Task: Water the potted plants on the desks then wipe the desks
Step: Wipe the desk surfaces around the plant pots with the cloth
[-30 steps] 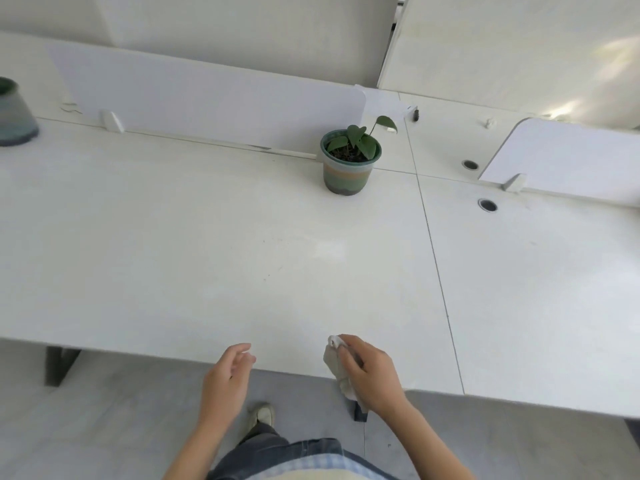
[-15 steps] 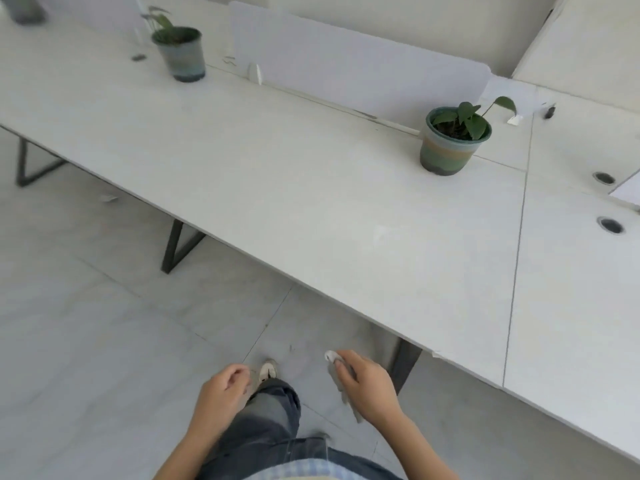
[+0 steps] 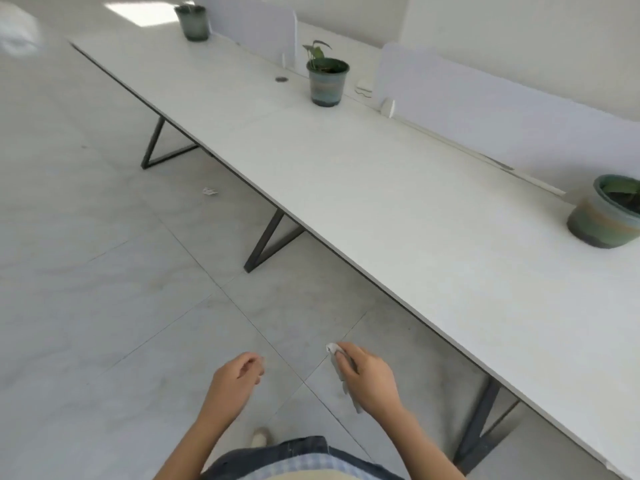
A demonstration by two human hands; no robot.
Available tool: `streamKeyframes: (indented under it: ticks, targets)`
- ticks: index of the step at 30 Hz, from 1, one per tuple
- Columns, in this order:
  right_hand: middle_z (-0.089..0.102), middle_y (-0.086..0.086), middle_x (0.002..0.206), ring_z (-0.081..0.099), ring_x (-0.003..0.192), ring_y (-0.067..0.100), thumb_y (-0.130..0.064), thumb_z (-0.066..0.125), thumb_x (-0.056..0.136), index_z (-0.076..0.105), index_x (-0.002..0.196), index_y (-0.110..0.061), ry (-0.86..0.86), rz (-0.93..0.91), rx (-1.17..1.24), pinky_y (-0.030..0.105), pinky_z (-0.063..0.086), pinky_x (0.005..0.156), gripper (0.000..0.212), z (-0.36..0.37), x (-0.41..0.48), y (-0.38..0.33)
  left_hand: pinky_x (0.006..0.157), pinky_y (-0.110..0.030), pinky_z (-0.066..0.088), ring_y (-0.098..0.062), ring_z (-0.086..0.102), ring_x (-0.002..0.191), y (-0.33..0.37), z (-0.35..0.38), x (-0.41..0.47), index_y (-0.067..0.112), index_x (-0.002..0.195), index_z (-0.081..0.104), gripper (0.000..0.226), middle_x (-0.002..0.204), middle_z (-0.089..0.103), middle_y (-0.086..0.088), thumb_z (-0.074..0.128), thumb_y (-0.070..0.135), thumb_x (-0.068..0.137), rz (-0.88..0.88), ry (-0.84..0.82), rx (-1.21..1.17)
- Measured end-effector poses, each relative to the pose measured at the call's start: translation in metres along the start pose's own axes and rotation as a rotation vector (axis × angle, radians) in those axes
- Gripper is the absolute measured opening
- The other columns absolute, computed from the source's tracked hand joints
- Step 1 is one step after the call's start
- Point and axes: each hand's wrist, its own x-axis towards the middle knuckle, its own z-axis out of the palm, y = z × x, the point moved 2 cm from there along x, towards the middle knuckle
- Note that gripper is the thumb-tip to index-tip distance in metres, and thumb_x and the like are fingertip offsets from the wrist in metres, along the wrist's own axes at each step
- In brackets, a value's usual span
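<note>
Gripping a crumpled grey cloth [image 3: 341,370], the right hand [image 3: 369,377] hangs over the floor beside the desk [image 3: 398,209]; the left hand [image 3: 235,379] is loosely curled, holding nothing. Three potted plants stand along the desk's far edge: nearest pot [image 3: 604,216], middle pot [image 3: 327,81], farthest pot [image 3: 193,22].

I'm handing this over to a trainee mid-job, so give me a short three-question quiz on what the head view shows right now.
1. True or false: the right hand holds a cloth over the floor, off the desk.
2. How many pots are in view on the desk?
3. Multiple choice: the left hand is A) holding a pot, B) loosely curled with nothing visible in it, C) pressed flat on the desk.

Key:
1. True.
2. Three: far pot, middle pot, near pot, which the right edge of the picture cuts off.
3. B.
</note>
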Motion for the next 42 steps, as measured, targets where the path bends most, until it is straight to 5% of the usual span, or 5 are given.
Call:
streamKeyframes:
  ticks: [4, 13, 25, 35, 42]
  targets:
    - [0.065, 0.006, 0.084, 0.060, 0.075, 0.021, -0.036, 0.037, 0.095, 0.058, 0.105, -0.026, -0.049, -0.069, -0.047, 0.033, 0.048, 0.068, 0.026, 0.045, 0.046, -0.055, 0.071, -0.028, 0.038, -0.022, 0.058, 0.082, -0.029, -0.072, 0.031, 0.010, 0.093, 0.060, 0.017, 0.087, 0.063, -0.007, 0.044, 0.016, 0.094, -0.106, 0.200, -0.133]
    - [0.059, -0.001, 0.082, 0.055, 0.074, 0.018, -0.038, 0.037, 0.093, 0.058, 0.106, -0.032, -0.117, -0.101, -0.122, 0.031, 0.044, 0.066, 0.026, 0.080, 0.120, -0.098, 0.063, -0.023, 0.040, -0.022, 0.060, 0.075, -0.060, -0.112, 0.096, 0.009, 0.080, 0.062, 0.020, 0.082, 0.066, -0.009, 0.047, 0.015, 0.092, -0.300, 0.144, -0.153]
    - [0.065, 0.006, 0.078, 0.060, 0.073, 0.019, -0.035, 0.035, 0.095, 0.059, 0.102, -0.022, -0.053, -0.143, -0.047, 0.032, 0.048, 0.067, 0.028, 0.026, 0.335, -0.170, 0.066, -0.018, 0.041, -0.018, 0.060, 0.083, 0.052, -0.159, 0.281, 0.022, 0.082, 0.058, 0.017, 0.084, 0.065, -0.001, 0.046, 0.016, 0.093, -0.092, 0.138, -0.060]
    - [0.062, 0.002, 0.086, 0.057, 0.077, 0.019, -0.037, 0.033, 0.094, 0.055, 0.102, -0.026, -0.255, -0.213, -0.123, 0.029, 0.042, 0.066, 0.025, 0.074, 0.426, -0.216, 0.068, -0.030, 0.045, -0.023, 0.061, 0.074, 0.020, -0.217, 0.364, 0.018, 0.068, 0.061, 0.025, 0.076, 0.067, -0.008, 0.050, 0.010, 0.090, -0.279, 0.241, -0.199]
    - [0.065, 0.003, 0.085, 0.059, 0.076, 0.017, -0.039, 0.034, 0.094, 0.057, 0.099, -0.028, -0.134, -0.122, -0.042, 0.032, 0.046, 0.068, 0.026, 0.105, 0.508, -0.286, 0.065, -0.023, 0.040, -0.020, 0.060, 0.081, 0.043, -0.311, 0.478, 0.018, 0.081, 0.059, 0.018, 0.081, 0.065, -0.002, 0.046, 0.016, 0.093, -0.108, 0.165, -0.127]
